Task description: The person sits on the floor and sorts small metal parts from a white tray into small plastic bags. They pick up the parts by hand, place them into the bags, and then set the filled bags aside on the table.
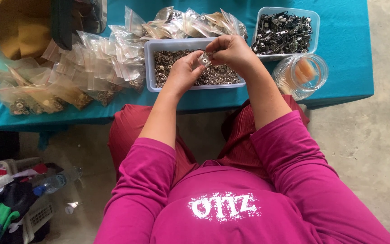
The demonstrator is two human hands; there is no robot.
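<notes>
Both hands' fingers [211, 53] pinch a small clear bag [203, 59], its contents hard to make out.

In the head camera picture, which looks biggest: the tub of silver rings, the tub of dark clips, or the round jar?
1. Long clear plastic tub of silver rings.
2. Squarish clear plastic tub of dark metal clips.
3. Round clear jar.

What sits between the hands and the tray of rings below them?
Nothing visible. The left hand and right hand pinch a small clear bag right above the open tray of metal rings. No lid is on it; the filled bags lie off to its left and behind it.
</notes>
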